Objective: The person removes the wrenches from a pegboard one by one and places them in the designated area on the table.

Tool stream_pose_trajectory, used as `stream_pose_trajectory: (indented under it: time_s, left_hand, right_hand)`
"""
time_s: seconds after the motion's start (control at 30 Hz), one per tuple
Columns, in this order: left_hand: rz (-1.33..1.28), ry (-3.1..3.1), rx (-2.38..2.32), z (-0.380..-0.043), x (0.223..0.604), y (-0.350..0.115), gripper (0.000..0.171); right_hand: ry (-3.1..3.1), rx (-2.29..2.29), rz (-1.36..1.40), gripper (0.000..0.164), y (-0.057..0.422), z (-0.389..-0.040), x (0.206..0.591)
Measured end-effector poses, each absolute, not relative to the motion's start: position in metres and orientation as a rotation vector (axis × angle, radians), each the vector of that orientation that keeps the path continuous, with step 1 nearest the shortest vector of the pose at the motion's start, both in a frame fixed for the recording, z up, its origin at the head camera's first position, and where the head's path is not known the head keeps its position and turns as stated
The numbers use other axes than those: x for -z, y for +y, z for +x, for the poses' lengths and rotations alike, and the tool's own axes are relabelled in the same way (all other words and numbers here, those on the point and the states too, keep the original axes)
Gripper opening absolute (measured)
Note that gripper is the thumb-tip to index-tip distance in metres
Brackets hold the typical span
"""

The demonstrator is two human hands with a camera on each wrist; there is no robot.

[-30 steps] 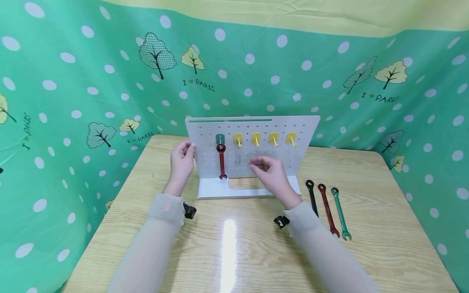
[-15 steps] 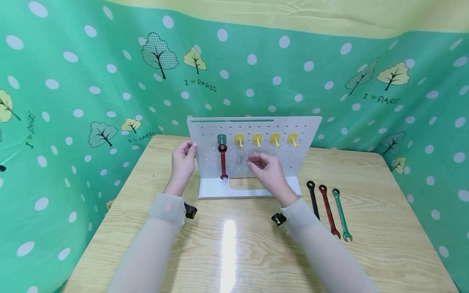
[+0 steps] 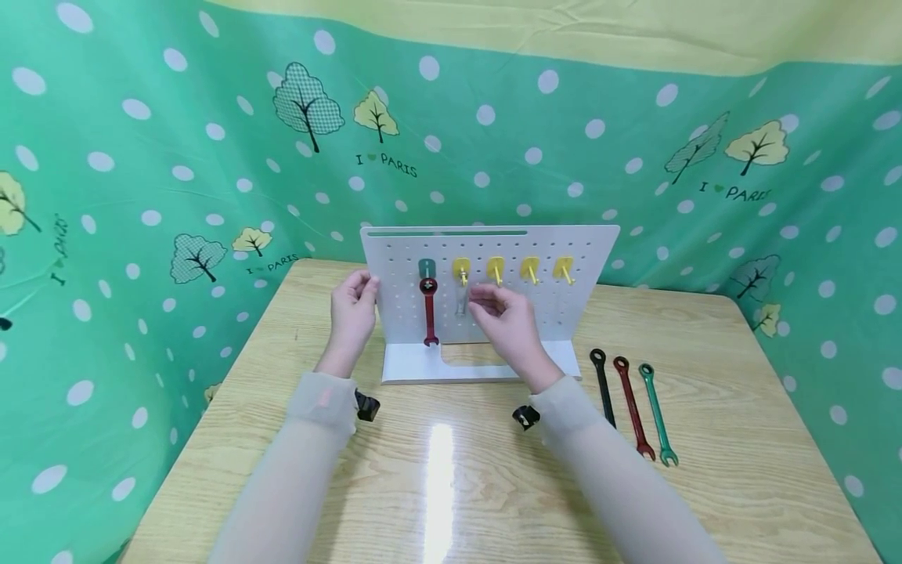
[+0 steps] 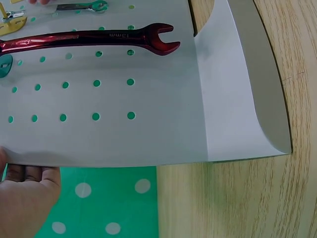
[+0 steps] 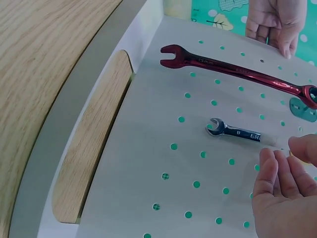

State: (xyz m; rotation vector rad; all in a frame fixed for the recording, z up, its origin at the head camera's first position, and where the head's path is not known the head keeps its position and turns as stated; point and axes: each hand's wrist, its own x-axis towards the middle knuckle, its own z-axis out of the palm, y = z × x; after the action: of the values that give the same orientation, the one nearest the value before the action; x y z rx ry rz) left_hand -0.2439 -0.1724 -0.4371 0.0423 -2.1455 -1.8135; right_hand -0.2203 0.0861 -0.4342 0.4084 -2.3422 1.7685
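Red wrench (image 3: 430, 313) and silver wrench (image 5: 233, 131) are hanging on the pegboard (image 3: 592, 258) the left hand (image 3: 352, 313) is gripping; three wrenches (image 3: 633, 407), apparently remaining, are lying right. Whether the right hand's fingers (image 3: 481, 291) are grasping, I cannot tell.

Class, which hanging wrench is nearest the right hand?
The short silver wrench, beside the right hand; the longer, red wrench hangs closer to the left hand.

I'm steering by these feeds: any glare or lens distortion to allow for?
Head view: a glare streak on the wooden table, with the silver wrench faint against the white pegboard; left wrist view: the white base bows, apparently lens distortion; right wrist view: the base bows too, and the hanging red combination wrench carries bright highlights.
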Motion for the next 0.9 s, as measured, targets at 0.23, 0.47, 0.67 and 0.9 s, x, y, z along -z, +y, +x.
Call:
stream_pose_trajectory:
  time_s: [0.23,0.47,0.67,0.9]
  left_hand:
    - [0.037,-2.145,1.806,-0.2436,0.4376,-0.1721,0.02]
    - [0.033,-2.154,1.796,-0.2421,0.4375,-0.1718,0.021]
    - [0.04,-2.152,1.801,-0.2418,0.4368,-0.1713,0.02]
    - [0.045,-2.15,1.798,-0.242,0.4367,-0.1715,0.021]
  right_hand:
    - [-2.332,-1.791,0.387,0.025,0.0821,-0.2215,0.4337]
    - [-2.347,-1.808,0.37,0.027,0.0794,-0.2238,0.4363]
    - [-2.339,-1.823,0.388,0.025,0.077,-0.2269,0.436]
    - [-2.352,-1.827,0.39,0.021,0.0758,-0.2276,0.4356]
